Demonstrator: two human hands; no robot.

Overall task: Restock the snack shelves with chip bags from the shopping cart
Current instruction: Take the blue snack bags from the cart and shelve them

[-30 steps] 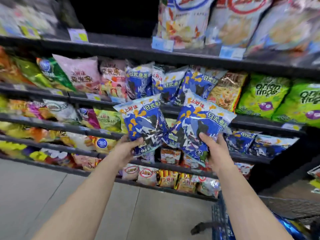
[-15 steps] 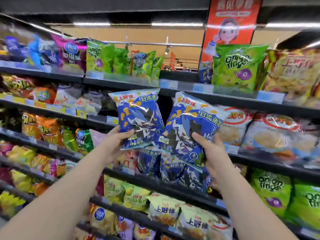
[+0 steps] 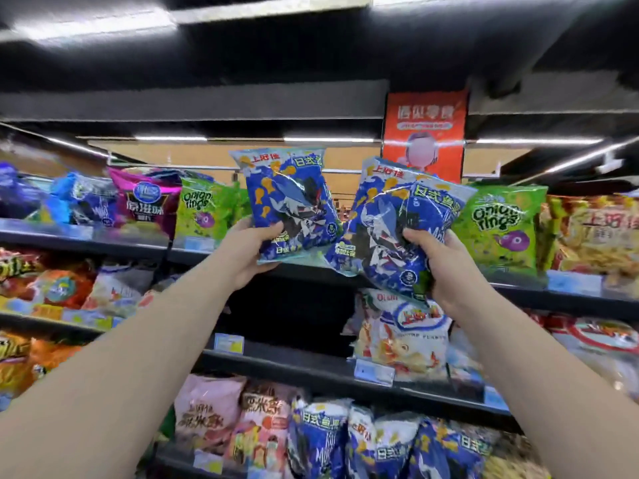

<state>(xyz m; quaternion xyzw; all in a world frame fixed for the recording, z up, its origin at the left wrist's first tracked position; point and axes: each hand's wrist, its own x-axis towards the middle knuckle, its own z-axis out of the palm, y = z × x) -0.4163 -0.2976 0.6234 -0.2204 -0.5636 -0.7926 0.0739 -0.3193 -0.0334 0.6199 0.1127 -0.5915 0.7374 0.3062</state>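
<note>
My left hand grips the lower edge of a blue chip bag with orange fish shapes, held upright. My right hand grips a second blue chip bag, with what looks like another one tucked behind it. Both are raised in front of the top shelf, at a dark gap between green onion-ring bags on the left and another green onion-ring bag on the right. The shopping cart is out of view.
Black shelves run across the view, packed with snack bags. More of the same blue bags sit two shelves lower. A white bag stands on the shelf below the gap. An orange sign hangs behind.
Both hands have lifted the blue bags from the middle shelves up to the top shelf level. My view has tilted upward, and the cart and floor have dropped out of sight.
</note>
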